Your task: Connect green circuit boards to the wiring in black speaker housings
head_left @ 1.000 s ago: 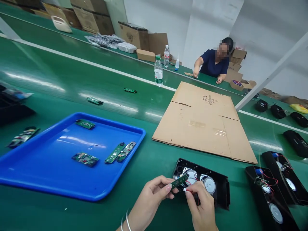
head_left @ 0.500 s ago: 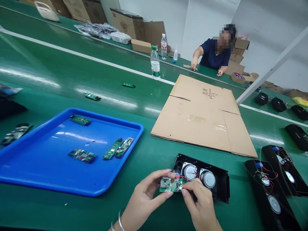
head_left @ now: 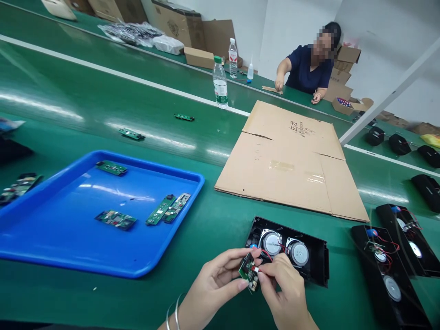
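A small green circuit board is gripped at its edges between the thumb and fingers of my left hand, tilted steeply. My right hand pinches a small white connector with red wire against the board's right side. Just beyond both hands lies an open black speaker housing, holding two round silver speakers and a blue part at its left end. Red wires run from the housing toward my fingers.
A blue tray with several circuit boards stands at the left. Flat cardboard lies beyond the housing, near a bottle. More black housings are at the right. Across the bench sits a person.
The board in my left hand has turned from nearly flat to steeply tilted. My right hand stays beside it with the connector. The view has shifted slightly.
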`<action>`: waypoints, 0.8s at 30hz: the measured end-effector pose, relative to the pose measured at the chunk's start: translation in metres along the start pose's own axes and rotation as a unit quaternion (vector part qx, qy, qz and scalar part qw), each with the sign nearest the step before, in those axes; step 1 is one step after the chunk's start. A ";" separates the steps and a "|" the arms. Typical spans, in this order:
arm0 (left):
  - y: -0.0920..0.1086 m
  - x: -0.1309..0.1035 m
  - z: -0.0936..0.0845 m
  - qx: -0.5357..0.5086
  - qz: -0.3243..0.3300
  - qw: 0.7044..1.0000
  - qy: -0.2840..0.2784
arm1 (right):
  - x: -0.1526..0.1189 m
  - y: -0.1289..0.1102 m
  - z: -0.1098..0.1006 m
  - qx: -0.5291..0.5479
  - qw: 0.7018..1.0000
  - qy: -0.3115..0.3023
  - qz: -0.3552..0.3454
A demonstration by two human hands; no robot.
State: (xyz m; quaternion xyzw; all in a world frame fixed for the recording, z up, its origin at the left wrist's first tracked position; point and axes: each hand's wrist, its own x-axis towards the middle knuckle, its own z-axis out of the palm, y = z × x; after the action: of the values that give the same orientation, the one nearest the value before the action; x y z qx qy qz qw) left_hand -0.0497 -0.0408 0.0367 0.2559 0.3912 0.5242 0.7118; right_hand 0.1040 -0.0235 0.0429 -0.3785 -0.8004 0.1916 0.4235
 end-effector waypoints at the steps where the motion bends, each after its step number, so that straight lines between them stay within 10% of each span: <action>1: 0.000 0.000 0.000 0.004 0.006 1.000 0.003 | 0.000 0.000 0.000 -0.001 1.000 0.004 -0.002; 12: 0.006 -0.005 -0.002 0.201 0.119 0.972 -0.030 | 0.000 0.001 -0.002 -0.013 0.999 -0.017 -0.024; 24: 0.022 0.002 -0.003 0.312 0.100 0.942 -0.068 | 0.002 0.007 -0.002 0.006 0.995 -0.060 -0.074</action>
State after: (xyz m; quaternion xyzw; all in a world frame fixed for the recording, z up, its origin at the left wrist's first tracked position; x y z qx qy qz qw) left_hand -0.0645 -0.0315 0.0514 0.5381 0.4581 0.4257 0.5652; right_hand 0.1081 -0.0176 0.0413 -0.3032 -0.8490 0.1868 0.3903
